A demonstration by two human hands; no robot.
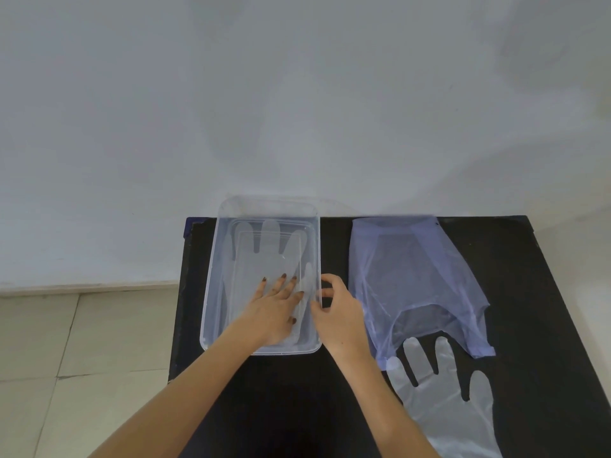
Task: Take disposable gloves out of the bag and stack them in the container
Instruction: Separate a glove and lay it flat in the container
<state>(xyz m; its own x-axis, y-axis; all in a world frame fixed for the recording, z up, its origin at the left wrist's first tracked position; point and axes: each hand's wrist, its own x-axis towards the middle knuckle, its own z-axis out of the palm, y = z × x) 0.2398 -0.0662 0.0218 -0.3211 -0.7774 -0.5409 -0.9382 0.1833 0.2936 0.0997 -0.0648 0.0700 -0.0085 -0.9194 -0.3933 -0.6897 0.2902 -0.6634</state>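
At lower left of the frame is pale tiled floor (49, 342), beside a black tabletop (297, 391). On the tabletop's left part sits a clear container (211, 292). Inside it the left hand (274, 312) lies flat, fingers spread, pressing a transparent glove (274, 246). The right hand (337, 312) pinches the container's right rim between thumb and fingers. Right of centre lies a bluish bag (416, 276), flat. At lower right a second glove (443, 401) lies just below the bag.

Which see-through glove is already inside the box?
The glove under the left hand, lying flat in the clear container. The other glove lies on the black table.
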